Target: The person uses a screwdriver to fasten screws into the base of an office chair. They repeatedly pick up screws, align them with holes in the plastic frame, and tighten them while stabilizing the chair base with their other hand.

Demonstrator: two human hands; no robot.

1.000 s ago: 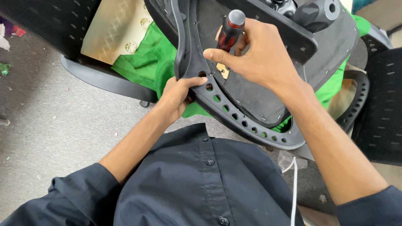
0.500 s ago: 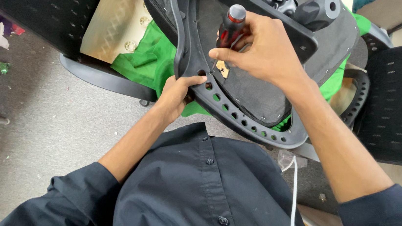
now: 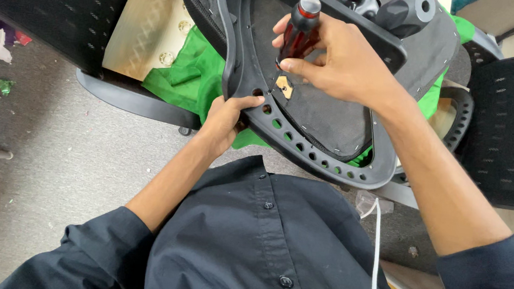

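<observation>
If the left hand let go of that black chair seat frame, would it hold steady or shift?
The chair seat frame looks like rigid moulded plastic, so it probably won't flex. It lies tilted on loose green cloth, so it may slide or rock once the left hand releases its rim. The screwdriver in the right hand could add some steadying.

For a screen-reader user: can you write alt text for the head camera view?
A person's right hand grips a red-handled screwdriver upright against the underside of an upturned black chair seat, while the left hand holds its perforated plastic rim. Green cloth lies beneath the seat.
</observation>
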